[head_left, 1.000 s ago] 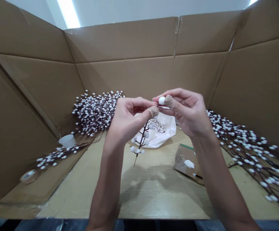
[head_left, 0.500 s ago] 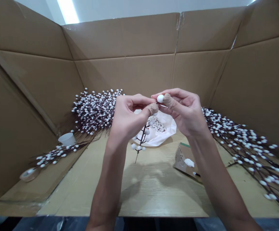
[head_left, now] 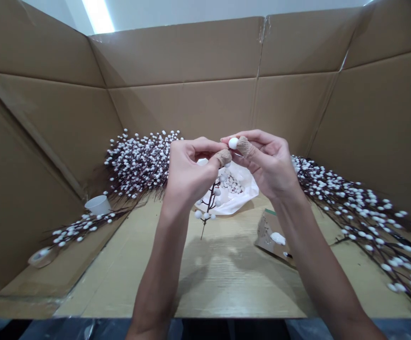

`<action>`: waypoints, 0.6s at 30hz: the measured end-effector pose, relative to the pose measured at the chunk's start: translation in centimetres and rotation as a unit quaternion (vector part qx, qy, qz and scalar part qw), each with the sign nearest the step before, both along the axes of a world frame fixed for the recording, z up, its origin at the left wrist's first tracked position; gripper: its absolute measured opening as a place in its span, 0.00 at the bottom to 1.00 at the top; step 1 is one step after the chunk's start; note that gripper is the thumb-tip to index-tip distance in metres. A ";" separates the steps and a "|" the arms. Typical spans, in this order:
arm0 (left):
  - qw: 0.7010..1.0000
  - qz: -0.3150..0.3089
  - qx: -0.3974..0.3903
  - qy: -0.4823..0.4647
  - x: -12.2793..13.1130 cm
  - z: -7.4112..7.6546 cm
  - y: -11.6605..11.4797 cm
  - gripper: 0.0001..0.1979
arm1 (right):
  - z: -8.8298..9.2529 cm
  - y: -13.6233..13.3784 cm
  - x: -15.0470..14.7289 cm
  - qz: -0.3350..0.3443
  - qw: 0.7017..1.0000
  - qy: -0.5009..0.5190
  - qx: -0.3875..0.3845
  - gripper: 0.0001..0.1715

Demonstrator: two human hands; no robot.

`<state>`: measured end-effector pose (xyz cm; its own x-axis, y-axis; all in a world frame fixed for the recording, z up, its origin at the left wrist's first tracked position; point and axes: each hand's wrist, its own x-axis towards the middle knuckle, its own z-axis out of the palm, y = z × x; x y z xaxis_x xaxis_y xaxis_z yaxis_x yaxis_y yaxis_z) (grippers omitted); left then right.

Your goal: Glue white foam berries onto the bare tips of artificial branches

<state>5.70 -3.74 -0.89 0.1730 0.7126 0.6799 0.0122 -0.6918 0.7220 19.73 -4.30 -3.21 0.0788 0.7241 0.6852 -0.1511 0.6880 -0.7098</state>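
Cardboard walls (head_left: pixel 191 52) ring the surface (head_left: pixel 226 283). A heap of white-budded branches (head_left: pixel 138 163) lies at ten o'clock and a second heap (head_left: pixel 354 208) at three. A white cup (head_left: pixel 98 205) sits at nine, and what may be a tape roll (head_left: pixel 39 256) at eight.

White bead (head_left: pixel 233 143), brown cardboard walls (head_left: pixel 191 80)

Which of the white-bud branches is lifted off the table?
The short sprig pinched in the left hand, hanging below it; the back heap, right heap and small left bunch lie on the table.
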 end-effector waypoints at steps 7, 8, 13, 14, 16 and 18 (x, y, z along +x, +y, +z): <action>1.000 0.010 -0.001 0.005 0.4 0.0 0.0 0.02 | 0.0 0.2 0.3 0.014 1.000 0.007 -0.001 0.11; 1.000 0.008 -0.002 0.002 0.5 0.0 0.1 0.02 | 0.0 0.3 0.4 0.016 1.000 0.008 -0.002 0.11; 1.000 -0.006 -0.012 0.007 0.7 -0.2 0.2 0.02 | 0.1 0.3 1.3 0.031 0.999 0.005 -0.008 0.15; 1.000 -0.010 -0.016 0.010 0.8 -0.2 0.2 0.03 | 0.1 0.3 1.5 0.036 0.999 0.001 -0.012 0.15; 0.999 -0.017 -0.024 0.014 0.8 -0.2 0.2 0.04 | 0.2 0.2 1.9 0.049 0.999 -0.006 -0.022 0.14; 0.999 -0.023 -0.029 0.017 0.8 -0.2 0.1 0.05 | 0.4 0.1 2.3 0.063 0.998 -0.010 -0.031 0.14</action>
